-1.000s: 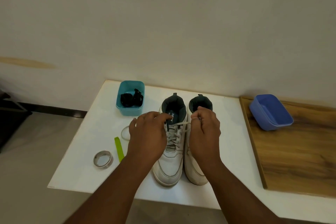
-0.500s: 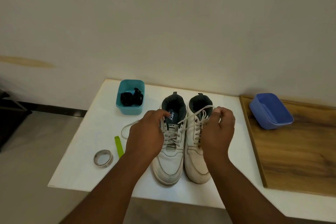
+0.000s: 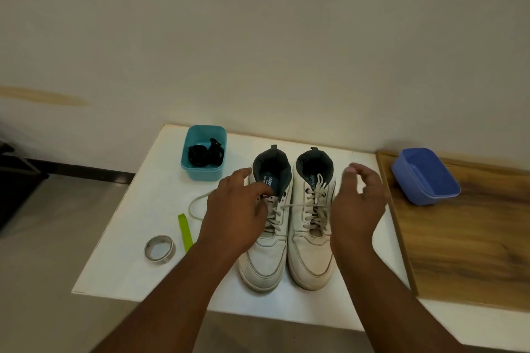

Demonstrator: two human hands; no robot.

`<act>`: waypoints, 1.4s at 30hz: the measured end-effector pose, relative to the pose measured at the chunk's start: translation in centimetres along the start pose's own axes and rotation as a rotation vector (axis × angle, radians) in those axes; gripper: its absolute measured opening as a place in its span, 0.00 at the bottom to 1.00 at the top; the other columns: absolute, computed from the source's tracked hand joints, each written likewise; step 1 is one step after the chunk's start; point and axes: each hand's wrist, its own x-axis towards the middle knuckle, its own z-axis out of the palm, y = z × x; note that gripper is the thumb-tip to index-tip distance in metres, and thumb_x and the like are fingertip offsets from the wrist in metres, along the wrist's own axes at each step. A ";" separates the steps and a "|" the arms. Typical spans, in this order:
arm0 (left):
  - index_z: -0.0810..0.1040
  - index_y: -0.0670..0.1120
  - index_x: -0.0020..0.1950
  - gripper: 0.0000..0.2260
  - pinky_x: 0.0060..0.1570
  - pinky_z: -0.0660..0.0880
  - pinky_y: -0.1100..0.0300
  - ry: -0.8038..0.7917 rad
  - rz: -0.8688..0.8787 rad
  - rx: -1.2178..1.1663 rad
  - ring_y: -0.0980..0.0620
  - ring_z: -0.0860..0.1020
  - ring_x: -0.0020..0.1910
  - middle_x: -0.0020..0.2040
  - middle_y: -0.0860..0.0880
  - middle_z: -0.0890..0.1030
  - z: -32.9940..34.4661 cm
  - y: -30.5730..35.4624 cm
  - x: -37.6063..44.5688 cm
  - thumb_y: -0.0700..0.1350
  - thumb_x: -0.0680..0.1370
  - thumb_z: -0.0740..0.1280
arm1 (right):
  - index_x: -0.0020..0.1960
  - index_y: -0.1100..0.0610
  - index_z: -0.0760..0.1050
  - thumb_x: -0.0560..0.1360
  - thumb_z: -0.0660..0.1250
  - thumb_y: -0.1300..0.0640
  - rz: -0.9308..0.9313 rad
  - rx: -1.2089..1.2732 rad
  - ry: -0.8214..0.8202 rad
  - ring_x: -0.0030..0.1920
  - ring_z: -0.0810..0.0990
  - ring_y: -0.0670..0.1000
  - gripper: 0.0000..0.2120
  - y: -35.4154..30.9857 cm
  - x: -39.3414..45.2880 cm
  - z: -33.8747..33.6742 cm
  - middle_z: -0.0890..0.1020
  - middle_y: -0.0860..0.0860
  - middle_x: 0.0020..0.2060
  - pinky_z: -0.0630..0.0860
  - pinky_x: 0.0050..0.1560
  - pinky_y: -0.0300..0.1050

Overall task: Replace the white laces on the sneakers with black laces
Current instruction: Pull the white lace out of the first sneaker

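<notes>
**A:** Since the left hand (image 3: 239, 210) is bunched over the upper eyelets of the left sneaker (image 3: 268, 226), is it gripping the white lace (image 3: 298, 205)?

**B:** I'd judge so. Its fingers are drawn together at the tongue, though the pinch itself is hidden under the knuckles. One run of lace crosses from there over the right sneaker (image 3: 314, 223) toward the right hand (image 3: 358, 206); another loops out onto the table (image 3: 137, 226) on the left.

**A:** And the right hand?

**B:** Fingers spread and curled, apart, hovering just beside the right sneaker's outer side. I can't see it gripping anything, though the lace runs toward its palm.

**A:** So how should this step go?

**B:** Steady the shoe with one hand and draw the lace out one eyelet at a time from the top crossing downward, pulling along the line of the hole. Yanking the whole length risks snagging the tip and dragging the shoe into its neighbour, since the two stand touching.

**A:** Where are the replacements?

**B:** The black laces (image 3: 205, 153) sit bundled in the teal tub (image 3: 200, 175), behind and left of the shoes. The blue tub (image 3: 424, 178) on the wooden board (image 3: 464, 252) looks a likely spot for the old laces.

**A:** Progress?

**B:** Early. Both shoes remain laced in white.
</notes>
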 end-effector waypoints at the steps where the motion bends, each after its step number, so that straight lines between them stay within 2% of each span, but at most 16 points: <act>1: 0.79 0.59 0.61 0.11 0.63 0.70 0.56 0.030 -0.016 -0.059 0.50 0.70 0.70 0.73 0.51 0.70 -0.1 0.0 0.1 0.49 0.81 0.64 | 0.56 0.44 0.78 0.80 0.66 0.50 -0.088 -0.100 -0.059 0.63 0.74 0.51 0.05 0.2 -0.4 0.2 0.75 0.49 0.61 0.74 0.65 0.54; 3: 0.80 0.56 0.61 0.10 0.53 0.68 0.65 0.071 -0.034 -0.159 0.55 0.75 0.60 0.65 0.53 0.74 -0.1 -0.1 0.3 0.47 0.83 0.62 | 0.56 0.44 0.79 0.79 0.68 0.53 -0.328 -0.224 -0.212 0.66 0.71 0.50 0.07 0.2 -1.2 0.4 0.75 0.47 0.62 0.71 0.67 0.54; 6: 0.79 0.55 0.60 0.09 0.44 0.64 0.72 0.084 -0.042 -0.199 0.60 0.73 0.50 0.58 0.54 0.75 0.0 -0.3 0.5 0.47 0.83 0.61 | 0.56 0.43 0.82 0.77 0.69 0.51 -0.598 -0.515 -0.494 0.73 0.66 0.52 0.08 1.0 -2.4 1.0 0.76 0.47 0.67 0.62 0.73 0.54; 10: 0.78 0.55 0.59 0.08 0.44 0.65 0.70 0.083 -0.063 -0.222 0.58 0.74 0.48 0.55 0.53 0.75 -0.1 -0.5 0.6 0.48 0.84 0.61 | 0.54 0.44 0.84 0.77 0.69 0.48 -0.671 -0.806 -0.680 0.81 0.51 0.59 0.07 2.9 -3.9 1.6 0.67 0.51 0.77 0.45 0.77 0.60; 13: 0.78 0.53 0.57 0.07 0.43 0.64 0.73 0.114 -0.081 -0.224 0.58 0.74 0.47 0.52 0.53 0.75 -0.2 -0.7 0.6 0.47 0.84 0.61 | 0.49 0.45 0.84 0.78 0.69 0.51 -0.644 -0.708 -0.656 0.81 0.51 0.59 0.04 3.0 -3.6 1.8 0.69 0.51 0.76 0.46 0.77 0.60; 16: 0.77 0.53 0.56 0.07 0.44 0.67 0.70 0.148 -0.098 -0.252 0.58 0.75 0.46 0.52 0.52 0.76 -0.2 -0.9 0.6 0.47 0.83 0.61 | 0.50 0.44 0.82 0.80 0.67 0.51 -0.533 -0.565 -0.609 0.81 0.50 0.55 0.05 2.9 -3.4 1.7 0.68 0.49 0.76 0.48 0.78 0.59; 21: 0.77 0.54 0.57 0.12 0.42 0.68 0.76 0.049 -0.041 -0.232 0.61 0.73 0.44 0.54 0.54 0.72 -0.5 -0.8 0.6 0.38 0.82 0.60 | 0.60 0.44 0.79 0.78 0.59 0.50 -0.668 -0.727 -0.678 0.82 0.46 0.59 0.15 2.9 -4.5 2.1 0.63 0.52 0.79 0.43 0.79 0.60; 23: 0.76 0.54 0.58 0.17 0.44 0.68 0.76 0.016 -0.017 -0.234 0.59 0.74 0.47 0.55 0.53 0.73 -0.6 -0.9 0.6 0.33 0.79 0.60 | 0.57 0.44 0.80 0.78 0.62 0.49 -0.710 -0.782 -0.697 0.82 0.47 0.60 0.11 3.2 -4.5 2.3 0.64 0.53 0.79 0.43 0.79 0.62; 26: 0.77 0.55 0.58 0.19 0.51 0.74 0.66 0.008 -0.010 -0.255 0.55 0.78 0.50 0.57 0.52 0.74 -0.4 -1.4 0.6 0.32 0.79 0.59 | 0.49 0.45 0.81 0.80 0.63 0.50 -0.625 -0.642 -0.603 0.79 0.58 0.56 0.08 2.9 -4.1 2.6 0.73 0.49 0.72 0.52 0.78 0.60; 28: 0.77 0.55 0.58 0.19 0.53 0.76 0.60 0.021 0.002 -0.250 0.55 0.78 0.51 0.58 0.52 0.74 -0.3 -1.6 0.6 0.32 0.79 0.59 | 0.48 0.47 0.79 0.79 0.60 0.50 -0.397 -0.364 -0.486 0.73 0.69 0.52 0.09 2.0 -3.8 2.5 0.76 0.45 0.65 0.64 0.73 0.56; 30: 0.77 0.55 0.59 0.19 0.53 0.78 0.58 0.029 0.010 -0.269 0.54 0.79 0.51 0.58 0.53 0.74 -0.4 -1.5 0.6 0.32 0.79 0.59 | 0.50 0.49 0.77 0.78 0.57 0.51 -0.231 -0.172 -0.395 0.66 0.74 0.49 0.10 1.5 -3.6 2.1 0.76 0.43 0.60 0.70 0.67 0.52; 32: 0.77 0.54 0.59 0.20 0.54 0.78 0.58 0.027 0.011 -0.280 0.54 0.79 0.52 0.58 0.53 0.73 -0.3 -1.4 0.6 0.32 0.79 0.59 | 0.54 0.48 0.76 0.77 0.56 0.52 -0.287 -0.240 -0.373 0.69 0.70 0.48 0.12 1.5 -3.6 1.8 0.73 0.44 0.63 0.67 0.70 0.56; 35: 0.77 0.54 0.60 0.19 0.53 0.76 0.62 0.024 0.003 -0.265 0.54 0.79 0.53 0.59 0.52 0.74 -0.2 -1.3 0.7 0.32 0.79 0.59 | 0.64 0.45 0.77 0.79 0.60 0.51 -0.602 -0.557 -0.496 0.80 0.54 0.55 0.16 2.6 -3.8 2.0 0.66 0.50 0.76 0.52 0.78 0.61; 37: 0.77 0.54 0.59 0.20 0.53 0.76 0.62 0.025 -0.001 -0.269 0.54 0.79 0.52 0.59 0.51 0.75 -0.3 -1.4 0.7 0.31 0.79 0.60 | 0.60 0.43 0.80 0.79 0.62 0.48 -0.721 -0.736 -0.584 0.82 0.48 0.59 0.13 3.5 -4.0 2.3 0.64 0.52 0.78 0.46 0.78 0.63; 39: 0.77 0.55 0.58 0.20 0.53 0.76 0.61 0.028 0.006 -0.271 0.54 0.79 0.51 0.58 0.51 0.75 -0.3 -1.5 0.7 0.31 0.78 0.59 | 0.51 0.44 0.82 0.80 0.60 0.47 -0.709 -0.743 -0.589 0.81 0.52 0.60 0.11 3.7 -4.1 2.4 0.69 0.52 0.76 0.47 0.78 0.62; 42: 0.77 0.55 0.58 0.20 0.52 0.75 0.61 0.034 0.015 -0.256 0.54 0.78 0.51 0.58 0.52 0.75 -0.4 -1.5 0.7 0.31 0.78 0.59 | 0.51 0.48 0.78 0.82 0.56 0.51 -0.640 -0.546 -0.426 0.76 0.65 0.53 0.11 2.3 -3.8 2.2 0.75 0.48 0.68 0.57 0.76 0.62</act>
